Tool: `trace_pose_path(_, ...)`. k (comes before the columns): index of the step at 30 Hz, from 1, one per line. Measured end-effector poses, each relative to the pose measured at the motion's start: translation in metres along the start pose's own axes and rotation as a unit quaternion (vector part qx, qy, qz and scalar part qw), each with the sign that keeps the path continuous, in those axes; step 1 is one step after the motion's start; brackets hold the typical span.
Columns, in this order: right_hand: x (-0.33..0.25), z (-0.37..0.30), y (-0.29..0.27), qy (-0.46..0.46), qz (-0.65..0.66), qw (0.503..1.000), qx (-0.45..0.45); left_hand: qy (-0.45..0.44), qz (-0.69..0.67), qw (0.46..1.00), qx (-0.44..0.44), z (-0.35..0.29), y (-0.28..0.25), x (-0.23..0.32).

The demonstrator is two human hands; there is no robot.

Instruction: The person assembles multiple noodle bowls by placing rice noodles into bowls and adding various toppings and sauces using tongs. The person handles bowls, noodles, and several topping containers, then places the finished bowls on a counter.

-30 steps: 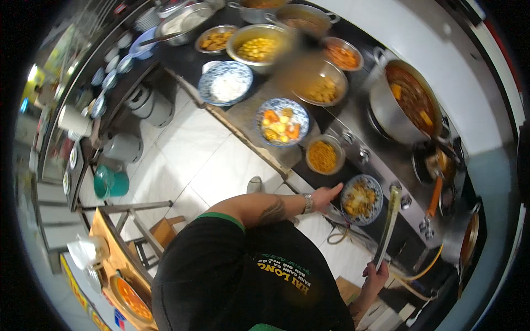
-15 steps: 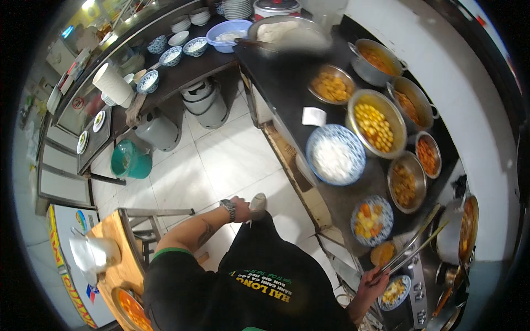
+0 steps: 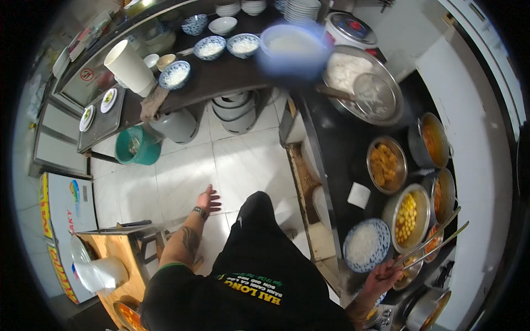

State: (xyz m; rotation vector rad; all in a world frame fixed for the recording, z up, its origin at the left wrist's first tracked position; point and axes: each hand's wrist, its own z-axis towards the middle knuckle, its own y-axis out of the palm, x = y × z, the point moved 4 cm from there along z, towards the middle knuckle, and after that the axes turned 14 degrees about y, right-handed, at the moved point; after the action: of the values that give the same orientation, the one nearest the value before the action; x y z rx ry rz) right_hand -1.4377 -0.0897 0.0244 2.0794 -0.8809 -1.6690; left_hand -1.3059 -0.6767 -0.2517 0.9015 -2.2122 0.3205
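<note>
Long metal tongs (image 3: pixel 441 241) are held in my right hand (image 3: pixel 382 274); their two arms are spread apart and reach over a bowl of orange food. Just left of the tongs lies a blue-patterned plate of white rice or noodles (image 3: pixel 366 245). Beyond it stand a metal bowl of yellow balls in sauce (image 3: pixel 407 214) and a metal bowl of brown stewed pieces (image 3: pixel 386 165). My left hand (image 3: pixel 208 199), a watch on its wrist, hangs open over the floor with fingers spread, touching nothing.
A dark counter (image 3: pixel 345 165) runs along my right, with pots against the wall and a large metal bowl (image 3: pixel 381 110) holding a strainer. Patterned bowls (image 3: pixel 175 75) and a blurred blue basin (image 3: pixel 292 49) stand on the far counter. A wooden table (image 3: pixel 118 251) stands left; a green bucket (image 3: pixel 138 146) farther off.
The view has shifted, and the counter's far part now shows more. My right hand has carried the tongs forward to beside the rice plate. My left hand's fingers have spread.
</note>
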Motion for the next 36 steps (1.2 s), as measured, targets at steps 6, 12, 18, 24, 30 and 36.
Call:
trace_pose_path(6, 0.051, 0.042, 0.086, -0.046, -0.058, 0.995, 0.073, 0.097, -0.048, 0.994, -0.034, 0.112, 0.002, 0.164)
trace_pose_path(12, 0.1, 0.066, 0.184, -0.06, -0.044, 0.984, 0.165, 0.176, -0.199, 0.964, 0.029, 0.335, 0.024, 0.381)
trace_pose_path(18, 0.119, 0.041, 0.242, -0.08, -0.047, 0.957, 0.274, 0.12, -0.358, 0.925, 0.041, 0.487, 0.01, 0.457)
trace_pose_path(24, 0.138, 0.012, 0.264, -0.076, 0.027, 0.942, 0.327, 0.321, -0.229, 0.919, -0.002, 0.526, -0.016, 0.459)
trace_pose_path(30, 0.142, -0.031, 0.244, -0.119, 0.011, 0.942, 0.312, 0.221, -0.298, 0.929, -0.012, 0.408, -0.01, 0.414)
trace_pose_path(36, 0.128, -0.11, 0.178, -0.169, -0.051, 0.927, 0.332, 0.125, -0.254, 0.939, -0.193, 0.21, 0.037, 0.342)
